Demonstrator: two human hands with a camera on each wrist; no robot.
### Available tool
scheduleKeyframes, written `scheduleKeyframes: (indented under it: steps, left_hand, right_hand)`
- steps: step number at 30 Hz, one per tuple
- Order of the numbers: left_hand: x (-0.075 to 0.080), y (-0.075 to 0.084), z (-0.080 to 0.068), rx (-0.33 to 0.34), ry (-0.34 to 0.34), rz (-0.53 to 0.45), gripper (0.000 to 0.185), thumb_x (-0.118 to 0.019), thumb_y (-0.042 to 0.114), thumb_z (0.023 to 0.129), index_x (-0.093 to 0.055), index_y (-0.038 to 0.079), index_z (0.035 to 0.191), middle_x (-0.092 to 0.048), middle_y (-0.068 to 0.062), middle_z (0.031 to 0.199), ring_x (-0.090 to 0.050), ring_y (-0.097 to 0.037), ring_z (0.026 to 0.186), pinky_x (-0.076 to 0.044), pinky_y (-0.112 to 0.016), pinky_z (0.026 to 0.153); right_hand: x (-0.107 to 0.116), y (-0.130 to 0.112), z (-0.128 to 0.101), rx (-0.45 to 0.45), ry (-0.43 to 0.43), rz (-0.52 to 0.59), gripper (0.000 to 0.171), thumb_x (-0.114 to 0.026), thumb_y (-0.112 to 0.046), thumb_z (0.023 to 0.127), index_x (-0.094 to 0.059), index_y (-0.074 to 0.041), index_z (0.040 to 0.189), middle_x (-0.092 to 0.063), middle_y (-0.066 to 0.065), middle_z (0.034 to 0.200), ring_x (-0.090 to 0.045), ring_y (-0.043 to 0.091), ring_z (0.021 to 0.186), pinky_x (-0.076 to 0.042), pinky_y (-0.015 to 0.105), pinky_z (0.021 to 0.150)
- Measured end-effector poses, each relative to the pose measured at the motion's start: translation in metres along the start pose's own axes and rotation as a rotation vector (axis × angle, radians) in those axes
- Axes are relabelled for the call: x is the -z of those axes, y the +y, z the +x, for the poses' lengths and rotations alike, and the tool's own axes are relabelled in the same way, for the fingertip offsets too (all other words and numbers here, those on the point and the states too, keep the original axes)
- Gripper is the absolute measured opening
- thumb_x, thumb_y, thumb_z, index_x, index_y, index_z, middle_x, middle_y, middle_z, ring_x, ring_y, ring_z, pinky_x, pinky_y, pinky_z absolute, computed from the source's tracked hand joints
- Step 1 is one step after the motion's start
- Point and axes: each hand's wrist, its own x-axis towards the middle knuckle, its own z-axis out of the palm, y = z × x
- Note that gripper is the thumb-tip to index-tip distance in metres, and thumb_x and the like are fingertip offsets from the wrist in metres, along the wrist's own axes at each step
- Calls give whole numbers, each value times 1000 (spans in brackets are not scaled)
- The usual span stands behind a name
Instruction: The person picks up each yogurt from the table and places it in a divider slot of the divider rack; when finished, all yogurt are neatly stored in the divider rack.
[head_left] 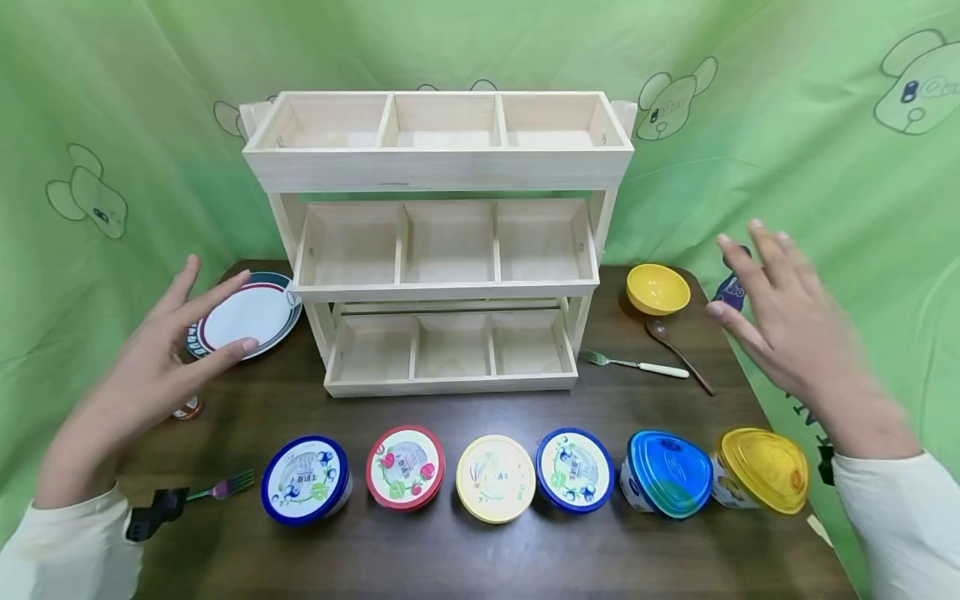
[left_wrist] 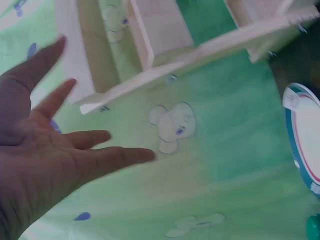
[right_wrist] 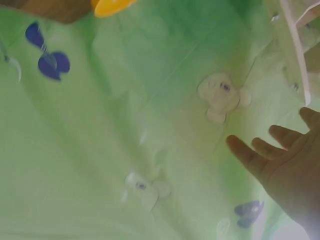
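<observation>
A green curtain [head_left: 787, 179] printed with cartoon heads hangs behind a dark brown table [head_left: 450, 562]. At the table's left rear lies a white plate [head_left: 262, 312] with a dark rim; at its right rear sits a yellow bowl [head_left: 658, 292], with a brown spoon [head_left: 681, 358] just in front.

The person's left hand [head_left: 161, 346] is raised, fingers and thumb spread wide, grasping nothing; from the head view it overlaps the plate, but the left wrist view shows them well apart. The right hand [head_left: 791, 321] is likewise raised, right of the bowl, its fingers extended and released, grasping nothing.

Between the hands stands a pale wooden rack [head_left: 438, 172] of three tiers, each divided into three compartments. Near its lower right lies a white-handled fork [head_left: 651, 367]. In front, four round tubs [head_left: 405, 468] and two boxes [head_left: 670, 475] with blue and yellow lids form a row.
</observation>
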Motion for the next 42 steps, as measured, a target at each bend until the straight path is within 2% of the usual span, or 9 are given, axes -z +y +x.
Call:
scheduleKeyframes:
  steps: [4,6,9,18,23,27,30,35,42]
  left_hand:
    - [-2,-12,-1,-63,20,-29,66,-68,5,106,-47,21,166,5,-6,182,-12,-50,161,-32,-43,129]
    - [-4,-21,-2,-82,20,-64,60,-65,2,107,-52,20,163,-1,0,182,-20,-35,161,-40,-14,113]
    - [-12,-36,-3,-99,22,-132,52,-61,-1,109,-60,17,158,-13,7,181,-29,-7,156,-42,-1,94]
    - [-43,-84,-5,-116,-62,-294,43,-55,-3,111,-65,9,151,-37,20,169,-33,8,148,-42,-3,101]
    - [-61,-98,-2,-37,-133,-337,40,-56,6,114,-62,5,153,-40,10,172,-34,-2,155,-43,-6,104]
    - [-75,-105,4,89,-186,-359,41,-58,16,114,-60,5,154,-29,-12,177,-21,-36,164,-38,-52,126]
    - [-84,-109,5,167,-216,-361,44,-62,19,113,-58,3,154,-30,-22,175,-21,-53,159,-29,-84,116]
    - [-92,-112,3,198,-223,-283,45,-65,23,112,-61,5,153,-51,-22,160,-45,-43,145,-49,-64,114]
    - [-101,-116,5,250,-241,-305,46,-66,22,111,-61,4,153,-52,-25,159,-49,-46,142,-47,-70,114]
  right_hand:
    - [12,12,-7,-73,14,-14,75,-35,-53,117,-12,-12,175,1,24,180,-1,54,162,3,61,134]
    - [16,18,-15,-101,33,-6,75,-34,-53,117,-13,-9,175,1,24,179,-1,54,162,5,60,134]
    - [19,28,-32,-134,75,30,73,-35,-48,118,-15,-5,174,-2,25,179,-3,54,162,4,60,134]
    - [-2,61,-106,-173,204,159,61,-38,-26,119,-22,4,170,-14,35,174,-9,51,163,2,58,135]
    - [-23,67,-146,-232,222,337,59,-37,-14,116,-19,0,172,-12,34,174,-6,26,165,6,35,133]
    - [-40,63,-176,-303,191,442,63,-35,-6,115,-15,-9,174,-12,7,180,-12,-6,154,0,15,124]
    - [-52,58,-194,-358,158,504,66,-35,-2,115,-12,-16,176,-14,-13,178,-19,-13,148,-9,4,116]
    - [-70,48,-215,-427,184,731,68,-38,3,115,-14,-18,176,-15,-7,180,-28,-10,151,-27,2,112]
    - [-96,37,-235,-440,278,1122,66,-39,11,113,-24,-10,173,-19,-1,180,-40,-9,146,-44,1,98]
